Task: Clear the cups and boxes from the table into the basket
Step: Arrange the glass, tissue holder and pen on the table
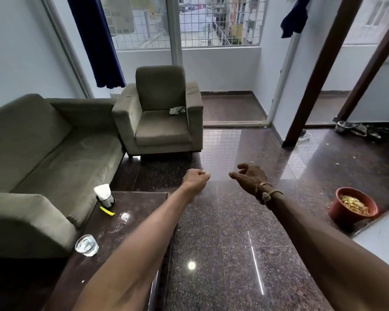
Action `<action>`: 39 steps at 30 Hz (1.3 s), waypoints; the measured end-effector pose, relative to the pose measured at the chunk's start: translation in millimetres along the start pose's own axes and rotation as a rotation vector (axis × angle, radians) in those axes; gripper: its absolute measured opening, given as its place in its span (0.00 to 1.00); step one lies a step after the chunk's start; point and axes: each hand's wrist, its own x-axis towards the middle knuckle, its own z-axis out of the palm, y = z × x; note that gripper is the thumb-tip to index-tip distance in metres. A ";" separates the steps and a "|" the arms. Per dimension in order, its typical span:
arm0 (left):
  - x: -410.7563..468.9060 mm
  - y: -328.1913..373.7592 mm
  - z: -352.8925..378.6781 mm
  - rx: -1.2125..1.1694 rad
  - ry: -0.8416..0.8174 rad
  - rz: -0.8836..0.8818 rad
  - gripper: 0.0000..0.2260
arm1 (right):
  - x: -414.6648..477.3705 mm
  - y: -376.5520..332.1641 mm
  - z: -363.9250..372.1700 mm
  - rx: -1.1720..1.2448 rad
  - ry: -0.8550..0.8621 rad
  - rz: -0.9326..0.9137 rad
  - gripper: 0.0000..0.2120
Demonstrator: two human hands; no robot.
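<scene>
Your left hand (195, 178) was clenched on nothing; your right hand (249, 176) was loosely curled, empty, both out over the floor (222, 254). The glass cup (86, 245) stood on the table (139, 205) — well apart, down-left of both.

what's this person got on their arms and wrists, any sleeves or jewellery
No sleeves show: the left forearm and right forearm are bare. The right wrist carries tan knotted cord bracelets. A small silvery ring sits on the right grip. The left grip wears nothing.
</scene>
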 end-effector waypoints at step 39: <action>253.4 -9.4 -195.9 -0.218 0.435 -0.251 0.08 | 287.2 -197.2 208.2 -0.049 -0.405 -0.271 0.26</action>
